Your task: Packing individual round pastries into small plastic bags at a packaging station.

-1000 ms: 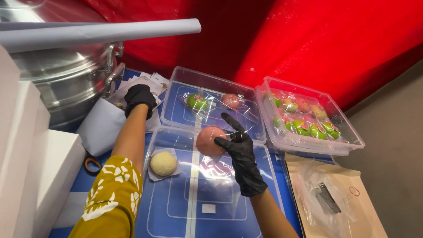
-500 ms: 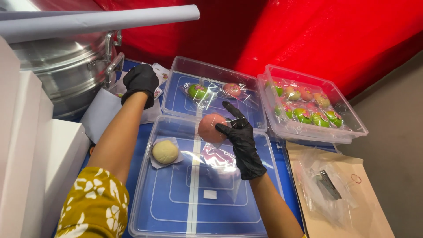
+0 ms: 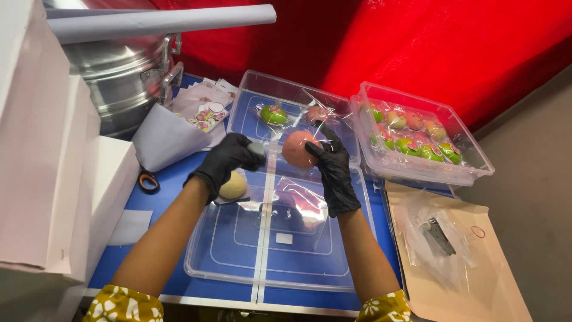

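Both my hands wear black gloves. My right hand [image 3: 333,170] holds a round pink bun [image 3: 298,149] in clear wrap above the near clear plastic tray [image 3: 208,262]. My left hand [image 3: 229,158] pinches a small round sticker [image 3: 257,148] just left of the bun. A pale yellow bun [image 3: 234,186] on a paper square lies in the near tray, partly hidden by my left hand. An empty clear bag [image 3: 298,203] lies in the tray under the pink bun.
A second clear tray [image 3: 250,98] behind holds a green and a pink wrapped bun. A third tray [image 3: 471,170] at the right holds several wrapped buns. Stickers on paper [image 3: 205,113], a steel steamer [image 3: 119,71], scissors [image 3: 147,180], white boxes [image 3: 42,149], a brown envelope [image 3: 476,280].
My left hand came from the sticker pile at the back left to the pink bun, now pinching a sticker. My right hand kept the bun raised. The camera view shifted.
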